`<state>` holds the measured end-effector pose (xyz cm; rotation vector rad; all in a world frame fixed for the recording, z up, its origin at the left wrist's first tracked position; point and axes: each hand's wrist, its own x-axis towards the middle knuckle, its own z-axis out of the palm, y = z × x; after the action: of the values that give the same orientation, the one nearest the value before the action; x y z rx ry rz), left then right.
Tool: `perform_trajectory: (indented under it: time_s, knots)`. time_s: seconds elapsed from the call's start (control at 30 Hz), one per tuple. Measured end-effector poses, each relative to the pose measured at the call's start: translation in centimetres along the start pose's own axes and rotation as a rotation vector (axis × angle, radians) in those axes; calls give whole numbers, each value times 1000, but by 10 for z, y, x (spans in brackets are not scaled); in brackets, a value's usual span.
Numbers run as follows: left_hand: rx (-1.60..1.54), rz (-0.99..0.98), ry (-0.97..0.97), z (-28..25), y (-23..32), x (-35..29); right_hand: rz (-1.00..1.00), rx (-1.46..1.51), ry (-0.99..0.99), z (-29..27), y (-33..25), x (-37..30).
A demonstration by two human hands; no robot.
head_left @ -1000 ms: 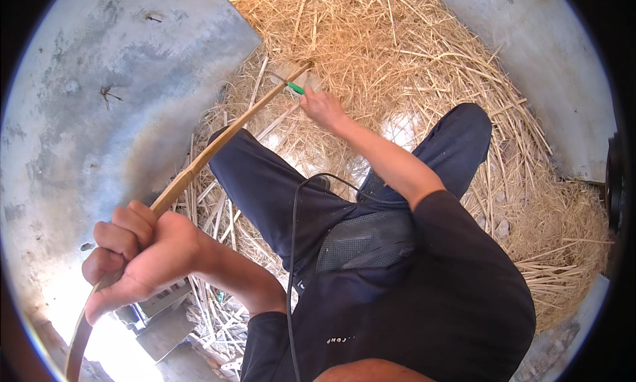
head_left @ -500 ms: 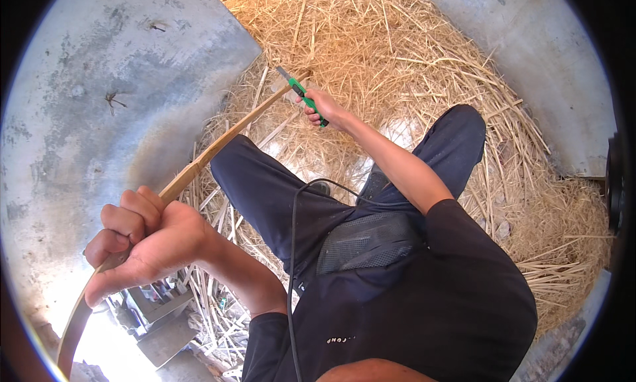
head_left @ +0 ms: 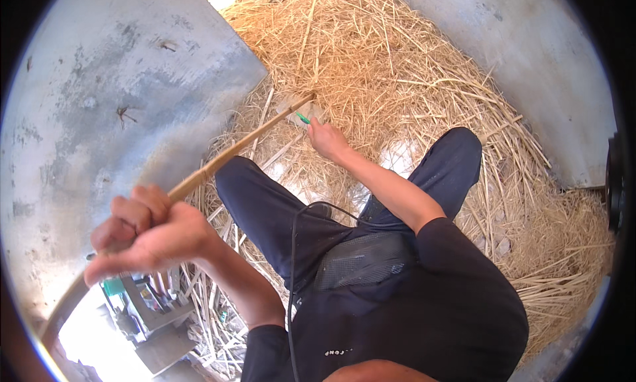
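A long, thin bamboo strip (head_left: 232,151) runs slantwise from the lower left to the shavings in front of my knees. My left hand (head_left: 156,233) is closed around it near the lower left, and part of the strip extends behind the fist. Toward the far end, my right hand (head_left: 326,141) grips a green utility knife (head_left: 303,118). Most of its handle is hidden in the fingers. The knife points at the strip's near side; whether the blade touches it I cannot tell.
Straw-like shavings (head_left: 371,71) cover the ground ahead and to the right. A grey sheet (head_left: 132,71) stands at the left, another grey panel (head_left: 523,71) at the far right. A metal device (head_left: 149,309) sits at lower left. A black cable (head_left: 293,249) crosses my lap.
The knife has turned and shifted from across the strip to its near side, with less of it showing. The left hand still grips the strip. The whole view has tilted slightly.
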<state>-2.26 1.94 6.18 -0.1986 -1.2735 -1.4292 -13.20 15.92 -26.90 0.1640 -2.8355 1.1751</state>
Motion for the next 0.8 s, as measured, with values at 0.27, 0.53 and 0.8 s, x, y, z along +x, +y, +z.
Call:
perform_trajectory:
  time_s: [0.27, 0.53, 0.8]
  knots:
    - [45, 15, -161, 33, -20, 38, 545, 1120, -549, -41, -21, 28]
    - [-33, -50, -312, 32, -47, 72, -286, 424, 324, -79, -85, 33]
    - [61, -86, -3, 43, -47, 70, 111, -139, -199, -18, -21, 50]
